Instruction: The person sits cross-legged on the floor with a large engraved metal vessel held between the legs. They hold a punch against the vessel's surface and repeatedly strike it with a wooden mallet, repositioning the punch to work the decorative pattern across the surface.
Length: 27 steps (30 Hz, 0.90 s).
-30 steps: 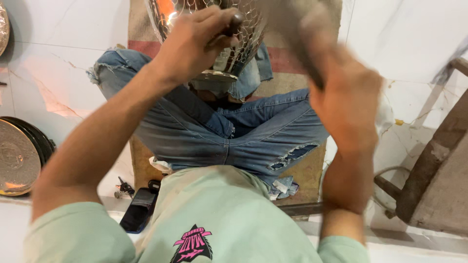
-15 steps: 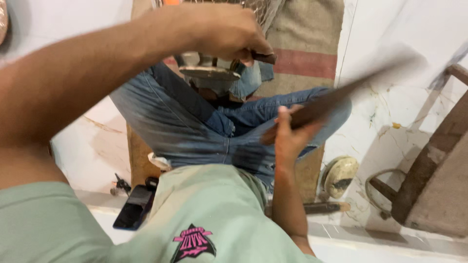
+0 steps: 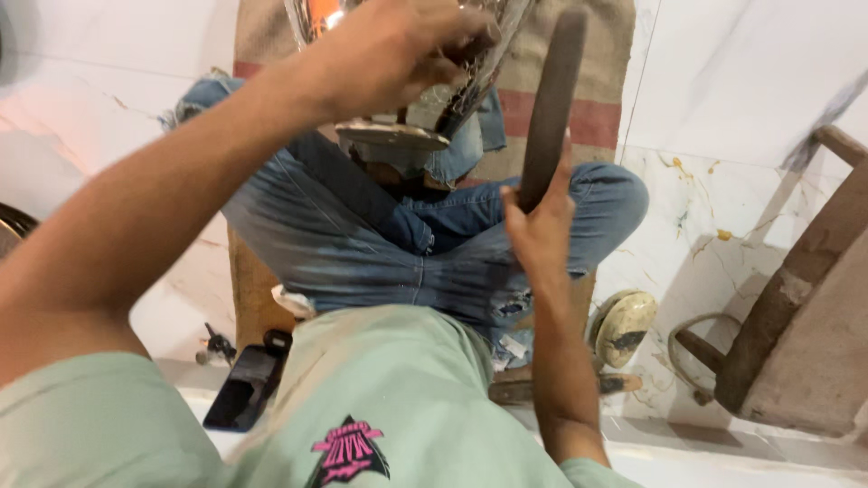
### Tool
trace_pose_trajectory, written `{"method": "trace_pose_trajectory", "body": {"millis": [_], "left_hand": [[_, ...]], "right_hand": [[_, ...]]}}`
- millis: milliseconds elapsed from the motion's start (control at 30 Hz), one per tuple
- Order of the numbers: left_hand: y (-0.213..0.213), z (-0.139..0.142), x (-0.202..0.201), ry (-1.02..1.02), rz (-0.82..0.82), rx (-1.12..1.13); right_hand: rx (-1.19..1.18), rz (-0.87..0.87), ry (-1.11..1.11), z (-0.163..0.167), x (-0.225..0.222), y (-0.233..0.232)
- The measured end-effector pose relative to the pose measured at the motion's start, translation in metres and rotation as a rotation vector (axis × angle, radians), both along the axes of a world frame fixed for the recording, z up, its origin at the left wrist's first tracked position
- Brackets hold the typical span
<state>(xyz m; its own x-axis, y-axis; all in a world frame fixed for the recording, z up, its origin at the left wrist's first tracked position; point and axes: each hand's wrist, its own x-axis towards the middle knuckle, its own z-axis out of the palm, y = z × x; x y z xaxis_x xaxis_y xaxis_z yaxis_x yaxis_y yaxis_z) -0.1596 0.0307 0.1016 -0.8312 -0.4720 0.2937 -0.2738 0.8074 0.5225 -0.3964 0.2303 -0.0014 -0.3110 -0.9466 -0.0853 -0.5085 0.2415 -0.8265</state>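
The left hand (image 3: 398, 54) is curled tight around the side of a shiny metal pot (image 3: 425, 99) at the top middle of the frame, with the fingers (image 3: 470, 41) wrapped over its patterned wall. The pot sits above the person's lap, and its round flat foot faces down toward the knees. The right hand (image 3: 541, 226), in the middle of the frame, grips the lower end of a long dark flat stick (image 3: 551, 99). The stick points up, just to the right of the pot, and its top end is near the pot's side; I cannot tell if they touch. Under both hands are crossed legs in blue jeans (image 3: 407, 244), sitting on a brown sack mat (image 3: 579, 99) with a red stripe, laid on a white marble floor (image 3: 741, 108). A black phone (image 3: 244, 389) lies at the lower left. A round pale disc (image 3: 624, 325) lies at the lower right, beside a wooden stool (image 3: 805, 307). A green shirt (image 3: 380, 407) fills the bottom of the frame.
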Motion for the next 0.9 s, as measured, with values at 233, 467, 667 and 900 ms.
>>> {"method": "trace_pose_trajectory", "body": {"millis": [233, 467, 667, 900], "left_hand": [[-0.006, 0.0, 0.001, 0.007, -0.104, -0.113], [0.011, -0.011, 0.008, 0.153, 0.106, -0.161], [0.034, -0.03, 0.015, 0.343, 0.249, -0.065], [0.063, -0.055, 0.009, 0.512, 0.526, 0.09]], "right_hand": [[-0.537, -0.086, -0.408, 0.031, -0.04, -0.028], [-0.544, 0.367, 0.642, 0.099, -0.055, -0.055], [-0.321, 0.527, 0.842, 0.17, -0.031, -0.068], [-0.503, 0.576, 0.922, 0.221, 0.012, -0.079]]}}
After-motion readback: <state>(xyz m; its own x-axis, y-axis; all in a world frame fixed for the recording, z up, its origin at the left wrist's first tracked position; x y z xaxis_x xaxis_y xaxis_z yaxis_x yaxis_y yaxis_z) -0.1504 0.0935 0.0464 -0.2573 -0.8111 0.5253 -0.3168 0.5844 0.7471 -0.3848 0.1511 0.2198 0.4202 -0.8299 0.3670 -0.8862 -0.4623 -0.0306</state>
